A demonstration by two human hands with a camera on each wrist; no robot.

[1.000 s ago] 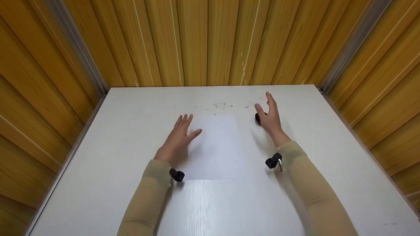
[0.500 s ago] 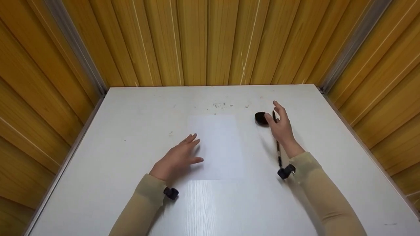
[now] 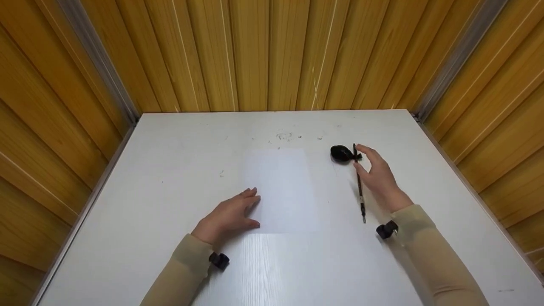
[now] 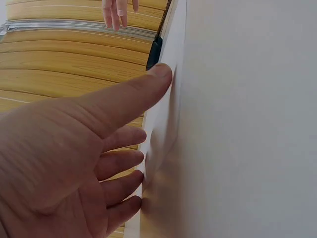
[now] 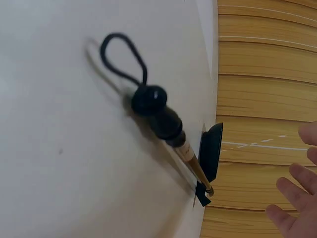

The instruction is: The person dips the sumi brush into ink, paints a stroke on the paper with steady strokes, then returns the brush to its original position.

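A writing brush (image 3: 360,191) with a dark tip and a hanging loop (image 5: 124,59) leans across the short handle of a black ink dish (image 3: 341,154). My right hand (image 3: 380,180) is just right of the brush, thumb and fingers spread apart; in the right wrist view, a gap shows between its fingers (image 5: 297,193) and the brush. A white sheet of paper (image 3: 284,187) lies mid-table. My left hand (image 3: 227,216) is at the sheet's lower left edge, fingers extended and thumb apart, fingertips right over the paper; it grips nothing.
The white table (image 3: 127,238) carries small dark marks (image 3: 284,136) beyond the paper. Yellow wood-look panels (image 3: 255,55) wall it in at the back and both sides. A small black camera sits on each wrist.
My left hand has moved down toward the sheet's lower left edge. My right hand has drawn back and to the right, uncovering the ink dish and brush.
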